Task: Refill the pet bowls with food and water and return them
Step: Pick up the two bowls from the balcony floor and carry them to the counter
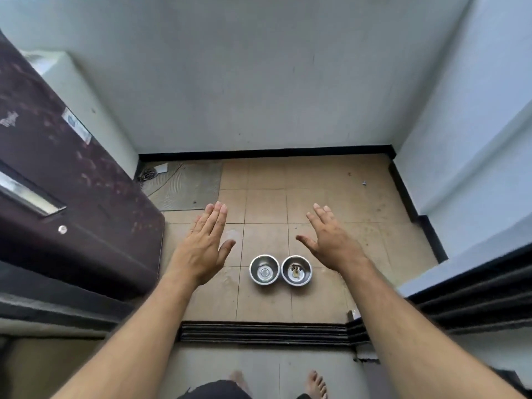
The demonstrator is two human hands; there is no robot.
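Observation:
Two small steel pet bowls stand side by side on the tan floor tiles. The left bowl [264, 269] looks bare inside. The right bowl [296, 270] holds a few dark and yellowish scraps at its bottom. My left hand [205, 243] hovers above the floor to the left of the bowls, fingers straight and together, palm down. My right hand [331, 237] hovers to the upper right of the bowls, fingers spread. Neither hand touches a bowl or holds anything.
A dark brown door [72, 197] stands open on the left. A black sliding-door track [264, 332] crosses the threshold in front of my bare feet [316, 384]. White walls close the small tiled area; a grey mat [187, 185] with a cable lies at the back left.

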